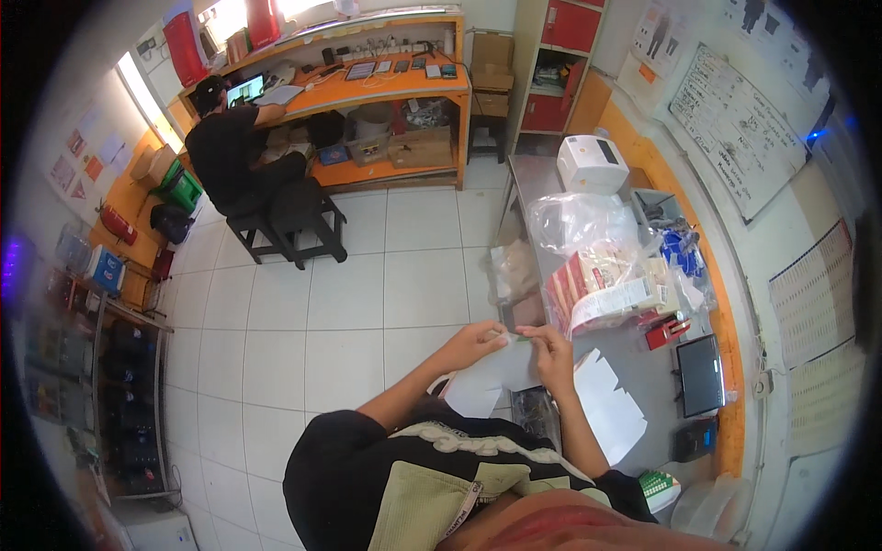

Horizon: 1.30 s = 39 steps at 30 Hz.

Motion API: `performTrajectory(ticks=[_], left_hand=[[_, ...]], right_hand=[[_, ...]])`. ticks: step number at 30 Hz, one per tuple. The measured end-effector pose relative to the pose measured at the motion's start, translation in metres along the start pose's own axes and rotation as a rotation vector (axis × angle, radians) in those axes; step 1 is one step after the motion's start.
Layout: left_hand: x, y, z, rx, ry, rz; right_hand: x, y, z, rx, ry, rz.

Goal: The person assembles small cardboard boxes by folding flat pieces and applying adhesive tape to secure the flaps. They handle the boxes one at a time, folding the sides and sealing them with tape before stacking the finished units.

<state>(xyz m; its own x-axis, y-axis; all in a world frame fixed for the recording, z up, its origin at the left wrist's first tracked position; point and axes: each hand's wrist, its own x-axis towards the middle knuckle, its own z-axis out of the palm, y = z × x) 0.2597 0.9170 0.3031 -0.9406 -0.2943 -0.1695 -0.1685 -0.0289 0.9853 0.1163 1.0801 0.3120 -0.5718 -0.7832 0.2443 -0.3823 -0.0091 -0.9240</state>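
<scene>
Already we pinch a white sheet (501,367) between left hand (473,344) and right hand (551,354); more white sheets (606,404) (flat, untouched) wait on the steel table (537,188).

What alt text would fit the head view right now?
Both hands, left hand and right hand, pinch a flat white paper piece at the edge of a grey metal table piled with clear plastic bags. Farther back, a person in black sits at an orange desk.
</scene>
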Motion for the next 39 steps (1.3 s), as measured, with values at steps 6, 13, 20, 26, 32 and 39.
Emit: performTrajectory(ticks=[6, 13, 20, 26, 32, 39], left_hand=[[-0.013, 0.049, 0.082, -0.135, 0.181, 0.127], [-0.047, 0.034, 0.149, -0.178, 0.229, 0.093], [-0.071, 0.038, 0.206, 0.312, 0.418, 0.358], [-0.07, 0.041, 0.189, 0.218, 0.593, 0.296], [-0.065, 0.014, 0.236, 0.645, 0.443, 0.503], [-0.083, 0.017, 0.228, 0.534, 0.086, 0.124]], right_hand=[[-0.051, -0.057, -0.026, -0.282, 0.11, -0.092], [-0.103, -0.043, -0.058, -0.055, 0.125, 0.0], [-0.137, -0.045, -0.067, 0.053, 0.226, 0.044], [-0.158, -0.03, -0.134, -0.019, -0.227, 0.267], [-0.165, -0.013, -0.133, -0.235, 0.071, 0.097], [-0.189, 0.022, -0.095, -0.531, 0.025, -0.447]])
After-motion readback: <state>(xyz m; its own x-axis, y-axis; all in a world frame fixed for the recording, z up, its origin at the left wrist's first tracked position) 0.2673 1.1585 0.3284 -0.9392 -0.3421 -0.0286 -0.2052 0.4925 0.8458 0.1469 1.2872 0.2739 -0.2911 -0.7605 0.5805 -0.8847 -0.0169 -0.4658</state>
